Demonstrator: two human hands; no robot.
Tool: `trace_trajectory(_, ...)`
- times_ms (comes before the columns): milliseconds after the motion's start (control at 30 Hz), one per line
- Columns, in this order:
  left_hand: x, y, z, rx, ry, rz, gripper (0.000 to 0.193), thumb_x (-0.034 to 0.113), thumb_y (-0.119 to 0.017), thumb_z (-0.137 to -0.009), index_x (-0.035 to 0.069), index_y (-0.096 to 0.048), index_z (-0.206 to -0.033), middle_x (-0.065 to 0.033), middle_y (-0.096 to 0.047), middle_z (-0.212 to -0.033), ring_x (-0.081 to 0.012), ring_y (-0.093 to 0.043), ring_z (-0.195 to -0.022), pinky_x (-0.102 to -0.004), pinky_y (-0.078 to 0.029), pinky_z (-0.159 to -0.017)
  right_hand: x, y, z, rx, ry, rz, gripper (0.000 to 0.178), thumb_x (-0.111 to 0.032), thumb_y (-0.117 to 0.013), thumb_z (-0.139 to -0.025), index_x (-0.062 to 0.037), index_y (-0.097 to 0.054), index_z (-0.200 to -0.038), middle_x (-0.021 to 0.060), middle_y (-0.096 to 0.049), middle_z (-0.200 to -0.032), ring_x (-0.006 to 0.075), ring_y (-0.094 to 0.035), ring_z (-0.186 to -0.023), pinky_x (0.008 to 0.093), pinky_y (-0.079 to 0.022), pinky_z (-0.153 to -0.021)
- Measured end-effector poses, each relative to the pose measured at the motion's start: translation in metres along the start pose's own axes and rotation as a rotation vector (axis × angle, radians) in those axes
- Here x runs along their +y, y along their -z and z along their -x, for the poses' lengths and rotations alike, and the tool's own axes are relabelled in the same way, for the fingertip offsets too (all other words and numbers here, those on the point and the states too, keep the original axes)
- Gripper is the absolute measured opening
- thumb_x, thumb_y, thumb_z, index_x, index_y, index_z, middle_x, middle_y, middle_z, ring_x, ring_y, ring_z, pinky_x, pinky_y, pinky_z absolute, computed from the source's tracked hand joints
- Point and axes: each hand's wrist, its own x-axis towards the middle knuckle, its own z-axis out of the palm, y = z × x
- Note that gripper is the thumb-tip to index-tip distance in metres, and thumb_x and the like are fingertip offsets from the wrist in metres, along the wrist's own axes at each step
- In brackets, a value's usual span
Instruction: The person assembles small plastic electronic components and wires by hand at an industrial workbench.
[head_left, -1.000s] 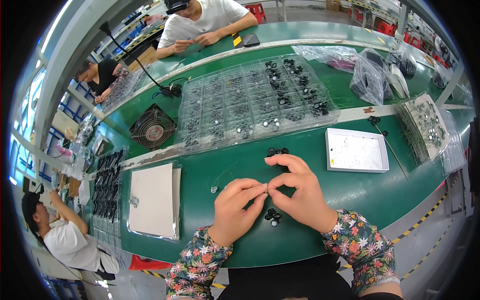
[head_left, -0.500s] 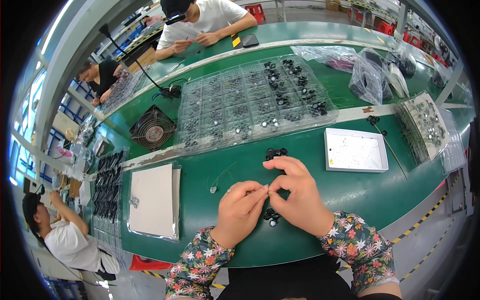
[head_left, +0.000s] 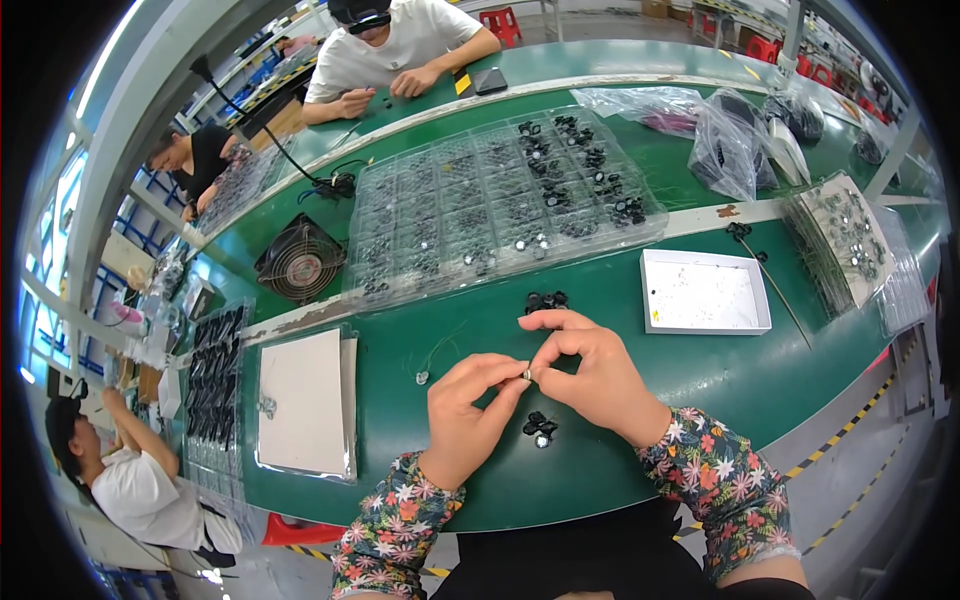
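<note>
My left hand (head_left: 468,408) and my right hand (head_left: 602,384) meet over the green bench, thumbs and forefingers pinching a tiny round silvery part (head_left: 527,374) between them. Its exact kind is too small to make out. Just below the fingertips lie several small black round pieces (head_left: 540,427), one with a shiny face. A second cluster of black pieces (head_left: 546,301) rests beyond my right forefinger. Left of my hands sits a small silvery part with thin wires (head_left: 422,378).
A clear compartment tray (head_left: 500,205) of small parts spans the back. A white box (head_left: 705,292) stands right, near a thin stick (head_left: 785,300) and a card stack (head_left: 840,250). A fan (head_left: 302,262) and a sleeved board (head_left: 305,405) lie left. Co-workers sit beyond.
My fingertips have parted slightly, so the small silvery part now shows between them. The whole view has shifted a little. The person across the bench has moved their hands.
</note>
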Motion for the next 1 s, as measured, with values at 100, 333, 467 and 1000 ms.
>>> trace_trajectory(100,-0.004,0.0,0.004,-0.011,0.109,0.096,0.017,-0.005,-0.068,-0.077,-0.001,-0.068,-0.094,-0.0107,-0.066,-0.093,-0.0156,-0.064,-0.079,-0.0254,-0.052,-0.068,-0.001,0.0,-0.001,-0.006,-0.027,-0.029,0.001,-0.002,-0.065,-0.073,-0.0027,-0.065,-0.073,0.0118,-0.06,-0.118,0.0186,-0.057,-0.106,0.0307,-0.043,-0.09)
trace_trajectory(333,-0.018,0.008,0.003,0.026,0.359,0.747,0.03,-0.002,-0.06,-0.087,0.0,-0.059,-0.117,-0.01,-0.063,-0.101,-0.0122,-0.06,-0.087,-0.0246,-0.051,-0.072,-0.004,0.033,-0.014,0.218,0.224,0.226,0.003,-0.006,-0.065,-0.07,-0.0045,-0.063,-0.071,0.0135,-0.061,-0.113,0.0268,-0.057,-0.106,0.0338,-0.043,-0.091)
trace_trajectory(467,-0.018,0.016,0.001,0.046,0.572,1.044,0.021,0.006,-0.057,-0.092,-0.001,-0.061,-0.112,-0.0112,-0.064,-0.101,-0.0143,-0.062,-0.085,-0.0263,-0.051,-0.069,-0.01,0.092,-0.016,0.435,0.295,0.846,0.006,-0.007,-0.061,-0.068,-0.0013,-0.058,-0.069,0.015,-0.064,-0.102,0.0336,-0.058,-0.096,0.04,-0.046,-0.085)
trace_trajectory(1000,-0.01,0.013,-0.001,0.0,0.817,1.067,0.019,0.014,-0.057,-0.094,-0.002,-0.063,-0.102,-0.0139,-0.066,-0.106,-0.0167,-0.064,-0.087,-0.0264,-0.05,-0.069,-0.04,0.028,0.004,0.314,0.696,0.802,0.019,-0.002,-0.068,-0.07,-0.0062,-0.064,-0.088,0.0079,-0.063,-0.102,0.0292,-0.058,-0.103,0.0468,-0.04,-0.095)
